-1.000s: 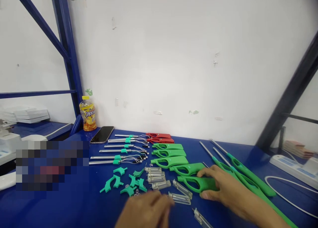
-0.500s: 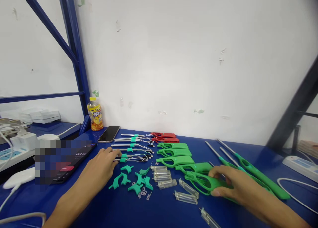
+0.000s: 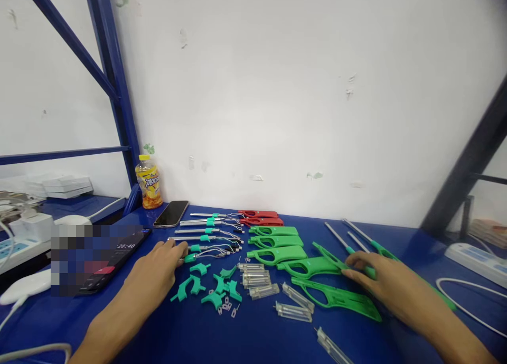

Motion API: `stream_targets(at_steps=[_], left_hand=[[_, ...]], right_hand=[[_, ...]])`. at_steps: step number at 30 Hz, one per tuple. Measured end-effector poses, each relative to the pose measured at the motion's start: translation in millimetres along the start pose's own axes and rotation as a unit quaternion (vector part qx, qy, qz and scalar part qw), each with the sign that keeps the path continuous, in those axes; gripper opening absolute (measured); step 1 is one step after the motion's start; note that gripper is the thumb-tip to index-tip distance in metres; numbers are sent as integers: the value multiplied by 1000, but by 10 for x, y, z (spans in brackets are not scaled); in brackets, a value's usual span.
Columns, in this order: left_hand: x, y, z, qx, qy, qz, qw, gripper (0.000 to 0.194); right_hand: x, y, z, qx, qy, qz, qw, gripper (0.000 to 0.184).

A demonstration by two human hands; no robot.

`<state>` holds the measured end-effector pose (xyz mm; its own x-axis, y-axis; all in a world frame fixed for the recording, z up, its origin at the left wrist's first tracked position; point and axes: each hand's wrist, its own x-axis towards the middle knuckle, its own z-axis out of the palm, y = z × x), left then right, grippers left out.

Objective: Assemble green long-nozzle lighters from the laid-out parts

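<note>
My left hand (image 3: 164,261) curls its fingers around the left end of the nearest metal lighter tube (image 3: 190,258), which has a teal collar and trailing wires; the fingertips are partly hidden. More such tubes (image 3: 194,231) lie in a row just behind it. My right hand (image 3: 376,279) pinches a green lighter shell half (image 3: 331,257), tilted with its nose up and left; my hand covers its rear. Below it, another green shell half (image 3: 343,296) lies on the table, its hollow inside showing. Further green shells (image 3: 281,254) are lined up to the left.
Teal triggers (image 3: 214,299) and small metal clips (image 3: 227,305) lie in front of my left hand. Clear fuel tanks (image 3: 293,311) sit mid-table. Assembled green lighters (image 3: 380,248) lie at right, red shells (image 3: 259,222) at back. Phones (image 3: 171,214), a bottle (image 3: 149,184) and cables (image 3: 455,282) flank them.
My right hand has lifted one green shell half up and right, off the other half, which stays on the table. The tube at my left hand has shifted slightly left and tilted.
</note>
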<state>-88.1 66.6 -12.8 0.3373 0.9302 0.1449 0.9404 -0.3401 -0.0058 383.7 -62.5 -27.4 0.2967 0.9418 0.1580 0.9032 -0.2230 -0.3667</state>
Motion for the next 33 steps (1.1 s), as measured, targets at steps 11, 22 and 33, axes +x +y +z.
stream_targets(at_steps=[11, 22, 33], left_hand=[[-55, -12, 14, -31, 121, 9, 992, 44], [-121, 145, -94, -124, 200, 57, 970, 54], [-204, 392, -279, -246, 258, 90, 930, 43]], right_hand=[[-120, -287, -13, 66, -105, -46, 991, 26], [-176, -314, -119, 65, -127, -47, 989, 24], [-315, -766, -214, 33, -105, -78, 991, 45]])
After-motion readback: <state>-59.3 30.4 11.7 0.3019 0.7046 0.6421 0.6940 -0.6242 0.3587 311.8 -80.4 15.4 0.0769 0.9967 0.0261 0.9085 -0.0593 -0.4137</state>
